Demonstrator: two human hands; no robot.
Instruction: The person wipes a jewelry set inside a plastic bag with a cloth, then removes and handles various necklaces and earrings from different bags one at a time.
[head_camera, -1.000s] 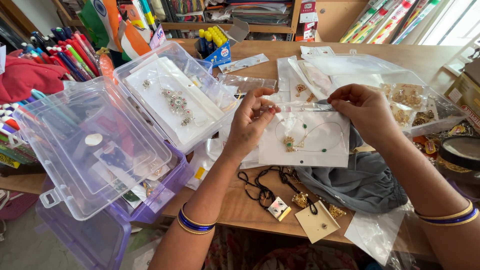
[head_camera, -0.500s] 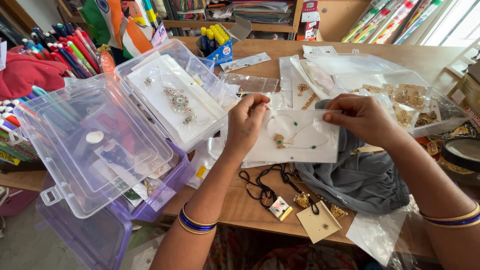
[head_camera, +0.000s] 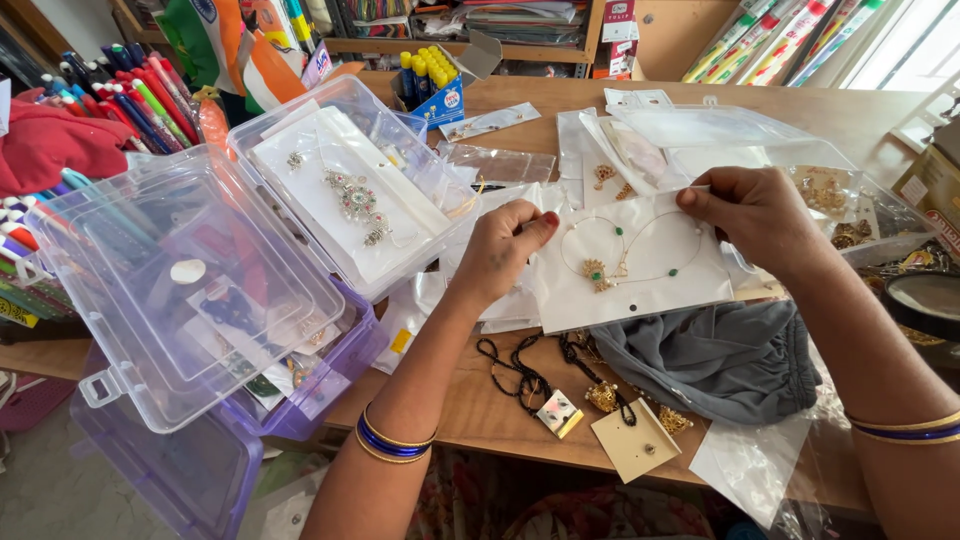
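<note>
My left hand (head_camera: 505, 252) and my right hand (head_camera: 758, 212) hold a clear plastic pouch with a white card (head_camera: 640, 262) between them, above the wooden table (head_camera: 480, 405). A thin gold necklace with green beads (head_camera: 620, 255) lies inside the pouch. The left hand pinches the pouch's left edge, the right hand grips its upper right corner. Blue and gold bangles ring both wrists.
A clear plastic box (head_camera: 345, 195) with jewellery stands open at left, above a purple-rimmed box (head_camera: 190, 300). Grey cloth (head_camera: 720, 360), black bead chains (head_camera: 530, 375), a small card (head_camera: 635, 440) and more clear pouches (head_camera: 700, 130) lie around. Pens and markers (head_camera: 120, 100) stand at the back left.
The pouch has tilted flatter and shifted a little to the right between my hands; the necklace inside now shows as a full loop.
</note>
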